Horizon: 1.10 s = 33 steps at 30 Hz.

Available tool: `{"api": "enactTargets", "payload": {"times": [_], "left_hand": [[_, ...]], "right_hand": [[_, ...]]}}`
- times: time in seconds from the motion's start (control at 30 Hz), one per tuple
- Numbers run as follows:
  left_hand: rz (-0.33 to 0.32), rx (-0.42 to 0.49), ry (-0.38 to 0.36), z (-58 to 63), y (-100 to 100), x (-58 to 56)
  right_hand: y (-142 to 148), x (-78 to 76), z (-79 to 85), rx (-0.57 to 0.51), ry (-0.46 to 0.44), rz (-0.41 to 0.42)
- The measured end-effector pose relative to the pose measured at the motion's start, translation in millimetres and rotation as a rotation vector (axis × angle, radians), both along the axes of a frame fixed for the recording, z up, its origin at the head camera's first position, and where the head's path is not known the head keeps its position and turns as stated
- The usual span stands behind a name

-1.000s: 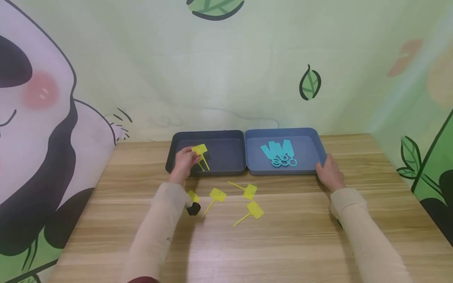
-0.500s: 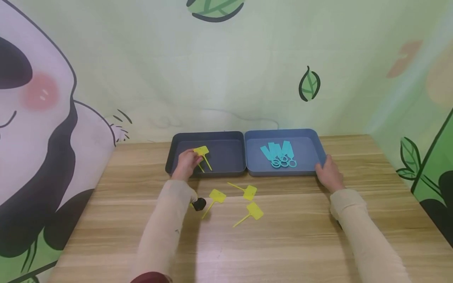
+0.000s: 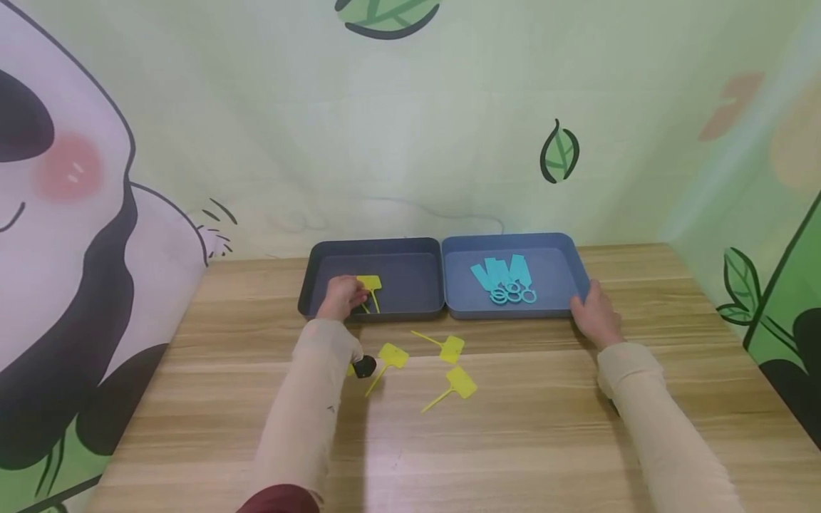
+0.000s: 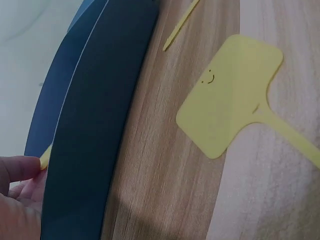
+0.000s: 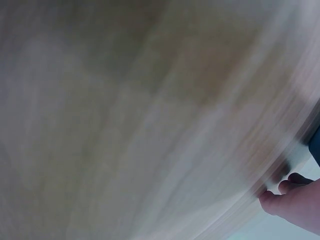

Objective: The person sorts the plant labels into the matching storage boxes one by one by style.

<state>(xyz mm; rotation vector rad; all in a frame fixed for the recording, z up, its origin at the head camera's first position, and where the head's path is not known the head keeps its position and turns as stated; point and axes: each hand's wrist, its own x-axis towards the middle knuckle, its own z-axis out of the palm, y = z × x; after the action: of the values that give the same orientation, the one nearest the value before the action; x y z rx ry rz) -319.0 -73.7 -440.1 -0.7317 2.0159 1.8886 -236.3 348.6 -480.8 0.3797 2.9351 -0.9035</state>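
Observation:
My left hand (image 3: pixel 343 296) is down inside the dark tray (image 3: pixel 410 267), pinching yellow T-shaped plant labels (image 3: pixel 370 282) between thumb and fingers; two thin stems show below. In the left wrist view the tray wall (image 4: pixel 95 110) hides most of that grip. Over at the right, my right hand (image 3: pixel 598 317) holds the front right corner of the blue tray (image 3: pixel 551 260), thumb at the front. Teal strips with ring ends (image 3: pixel 508 278) lie bunched in that tray.
Several more yellow labels lie on the wooden table (image 3: pixel 513 442) before the trays: a near label (image 3: pixel 462 382), one behind it (image 3: pixel 452 348) and one further left (image 3: pixel 393 355). A black wrist camera (image 3: pixel 364 366) partly covers another. A printed wall cloth (image 3: pixel 449 142) hangs behind.
My left hand has moved slightly right and lowered the yellow labels into the dark tray. My right hand stays at the blue tray's corner.

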Motion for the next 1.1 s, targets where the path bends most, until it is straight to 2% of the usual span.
{"api": "enactTargets", "payload": {"times": [0.07,0.13,0.17,0.3,0.53,0.67,0.87,1.1], "left_hand": [[0.011,-0.027,-0.016,-11.7,-1,-9.3],[0.026,-0.046,-0.034,-29.2,-5,-22.9],[0.029,-0.062,-0.040,-31.1,-4,-24.5],[0.022,-0.050,-0.043,-26.5,-5,-20.5],[0.016,0.039,0.002,-15.4,-11,-10.1],[-0.018,0.071,0.036,-9.0,-17,-6.1],[-0.092,0.038,0.072,-3.1,-23,-1.0],[-0.259,-0.061,0.164,1.3,-23,7.5]], "right_hand": [[0,0.1,0.1,0.000,-0.001,0.001],[0,-0.1,-0.1,0.000,-0.001,0.000],[0,-0.2,-0.1,0.000,-0.002,0.000],[-1,-0.5,-0.5,-0.004,0.000,-0.004],[-1,0.7,0.0,-0.015,-0.001,-0.002],[-1,0.7,-0.1,-0.011,-0.011,0.001],[-2,0.8,0.9,-0.014,-0.024,0.005],[0,-0.4,-0.9,-0.009,-0.022,0.001]]}}
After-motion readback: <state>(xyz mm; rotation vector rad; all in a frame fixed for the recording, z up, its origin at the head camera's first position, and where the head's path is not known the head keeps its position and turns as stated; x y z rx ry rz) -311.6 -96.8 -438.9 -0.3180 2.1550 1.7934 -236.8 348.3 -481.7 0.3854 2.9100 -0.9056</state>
